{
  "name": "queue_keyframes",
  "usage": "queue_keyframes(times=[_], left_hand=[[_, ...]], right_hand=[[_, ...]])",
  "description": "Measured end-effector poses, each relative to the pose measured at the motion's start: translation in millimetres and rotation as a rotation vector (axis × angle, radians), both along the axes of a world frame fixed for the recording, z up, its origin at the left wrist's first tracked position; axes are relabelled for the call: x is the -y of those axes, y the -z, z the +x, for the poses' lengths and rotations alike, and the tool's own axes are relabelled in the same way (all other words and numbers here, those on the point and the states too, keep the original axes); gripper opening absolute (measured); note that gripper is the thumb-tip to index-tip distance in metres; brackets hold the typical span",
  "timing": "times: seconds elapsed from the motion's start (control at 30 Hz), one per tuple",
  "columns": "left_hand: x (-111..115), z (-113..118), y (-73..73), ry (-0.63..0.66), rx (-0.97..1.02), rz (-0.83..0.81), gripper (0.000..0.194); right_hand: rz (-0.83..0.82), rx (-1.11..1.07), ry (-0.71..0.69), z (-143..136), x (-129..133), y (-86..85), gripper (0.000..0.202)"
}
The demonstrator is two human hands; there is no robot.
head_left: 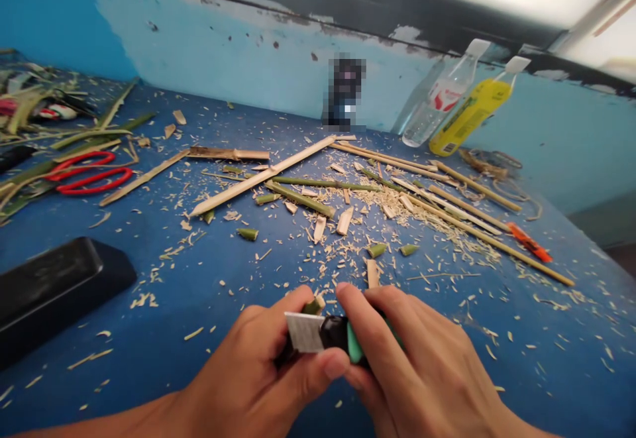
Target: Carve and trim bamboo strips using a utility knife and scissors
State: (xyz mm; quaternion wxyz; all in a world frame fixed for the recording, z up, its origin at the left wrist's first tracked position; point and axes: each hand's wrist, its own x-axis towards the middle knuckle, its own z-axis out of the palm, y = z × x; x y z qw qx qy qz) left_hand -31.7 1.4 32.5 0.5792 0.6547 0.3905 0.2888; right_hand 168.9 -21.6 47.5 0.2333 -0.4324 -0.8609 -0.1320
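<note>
My right hand (422, 352) is closed around a utility knife (354, 344) with a black and teal handle. Its broad blade points left, over the fingers of my left hand (263, 362). A short green stem piece (314, 305) is gripped in my left hand, with its pale cut end showing just beyond the blade; the rest is hidden by the fingers. My left thumb lies along the near side of the knife, by its black front. Just past my right fingers lies a pale wood chip (372, 273).
Shavings and cut stem pieces (247, 233) cover the blue table (189, 272). Long peeled sticks (268, 176) lie across the middle. Red-handled scissors (94, 173) and a black case (59, 292) are at left. An orange cutter (529, 242) and two bottles (472, 114) stand or lie at right.
</note>
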Motion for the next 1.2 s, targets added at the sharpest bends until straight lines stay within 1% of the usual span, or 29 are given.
queue_keyframes(times=[0.03, 0.1, 0.13, 0.2, 0.27, 0.3, 0.33, 0.37, 0.4, 0.47, 0.5, 0.53, 0.57, 0.6, 0.67, 0.7, 0.73, 0.83, 0.9, 0.93, 1.0, 1.1, 1.2], left_hand=[[0.8, 0.8, 0.7, -0.018, -0.005, 0.017, 0.042], [0.0, 2.9, 3.0, -0.012, -0.017, 0.053, 0.042], [-1.2, 4.0, 4.4, -0.008, -0.026, 0.039, 0.041], [-3.9, 5.9, 6.4, -0.029, -0.017, -0.073, 0.037], [-5.8, 6.4, 5.9, -0.081, 0.032, -0.255, 0.034], [-6.4, 5.9, 4.3, -0.097, 0.058, -0.331, 0.035], [-7.1, 4.8, 1.7, -0.089, 0.080, -0.382, 0.038], [-7.9, 3.3, -1.7, -0.056, 0.089, -0.411, 0.041], [-9.1, 1.4, -5.7, -0.013, 0.084, -0.427, 0.043], [-12.6, -2.4, -13.6, 0.072, 0.046, -0.425, 0.044], [-14.6, -4.2, -16.8, 0.099, 0.032, -0.426, 0.043], [-16.7, -5.6, -18.8, 0.112, 0.041, -0.432, 0.042], [-18.6, -6.7, -19.6, 0.123, 0.069, -0.451, 0.041], [-20.3, -7.4, -19.1, 0.129, 0.115, -0.481, 0.039], [-23.0, -7.6, -15.7, 0.134, 0.230, -0.537, 0.033], [-24.0, -7.1, -13.5, 0.129, 0.266, -0.547, 0.029], [-24.9, -6.3, -11.4, 0.119, 0.277, -0.545, 0.026], [-27.3, -3.5, -8.3, 0.099, 0.213, -0.532, 0.021], [-27.9, -2.5, -8.8, 0.107, 0.160, -0.543, 0.024], [-27.6, -2.3, -9.1, 0.116, 0.147, -0.556, 0.026], [-25.5, -2.6, -8.7, 0.106, 0.134, -0.588, 0.030], [-17.9, -2.7, -2.0, 0.082, 0.099, -0.617, 0.041], [-7.4, -1.6, 9.1, 0.047, 0.063, -0.544, 0.045]], right_hand=[[-0.005, -0.004, 0.002, -1.4, 2.0, 0.6, 0.040], [-0.010, -0.004, 0.017, -5.4, 6.0, 2.8, 0.040], [-0.012, 0.011, 0.036, -7.3, 6.8, 3.9, 0.039], [-0.014, 0.085, 0.086, -7.3, 1.2, 3.9, 0.039], [0.008, 0.188, 0.190, 3.9, -18.0, -2.7, 0.039], [0.047, 0.234, 0.318, 15.6, -32.5, -9.7, 0.038], [0.095, 0.243, 0.508, 31.2, -49.1, -19.2, 0.038], [0.131, 0.215, 0.605, 49.9, -66.1, -31.0, 0.042], [0.135, 0.195, 0.652, 70.3, -82.0, -44.3, 0.047], [0.092, 0.172, 0.635, 109.2, -105.4, -70.9, 0.058], [0.073, 0.146, 0.615, 124.5, -111.5, -81.7, 0.063], [0.044, 0.109, 0.593, 135.6, -114.0, -89.6, 0.066], [0.001, 0.062, 0.564, 142.1, -113.1, -93.9, 0.068], [-0.056, 0.008, 0.528, 143.9, -109.4, -94.4, 0.065], [-0.187, -0.109, 0.444, 135.1, -95.7, -85.6, 0.053], [-0.256, -0.159, 0.394, 125.7, -86.8, -77.7, 0.046], [-0.292, -0.203, 0.355, 114.1, -77.3, -68.5, 0.040], [-0.373, -0.251, 0.238, 74.5, -49.3, -41.1, 0.025], [-0.434, -0.285, 0.110, 52.5, -34.6, -26.5, 0.019], [-0.427, -0.270, 0.075, 44.5, -29.1, -20.5, 0.021], [-0.331, -0.245, -0.024, 34.8, -21.5, -10.4, 0.027], [-0.219, -0.227, -0.055, 31.5, -16.7, 0.2, 0.030], [-0.206, -0.223, -0.070, 32.5, -16.4, 6.7, 0.025]])
